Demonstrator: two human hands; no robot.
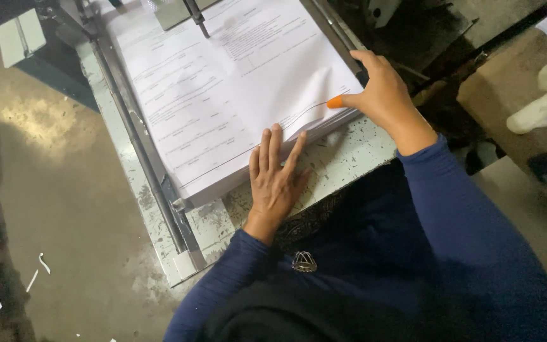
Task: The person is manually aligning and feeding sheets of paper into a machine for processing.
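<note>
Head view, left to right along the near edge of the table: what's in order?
Metal guide rail → stack of white printed paper sheets → left hand flat on the stack's near edge → right hand with an orange rubber thumb cover → brown cardboard box.

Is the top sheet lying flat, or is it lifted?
Lifted at one corner: the top sheet bulges near the right hand, whose orange-capped thumb pushes it up.

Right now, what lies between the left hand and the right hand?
In the head view, the lifted corner of the paper stack lies between the left hand and the right hand.
</note>
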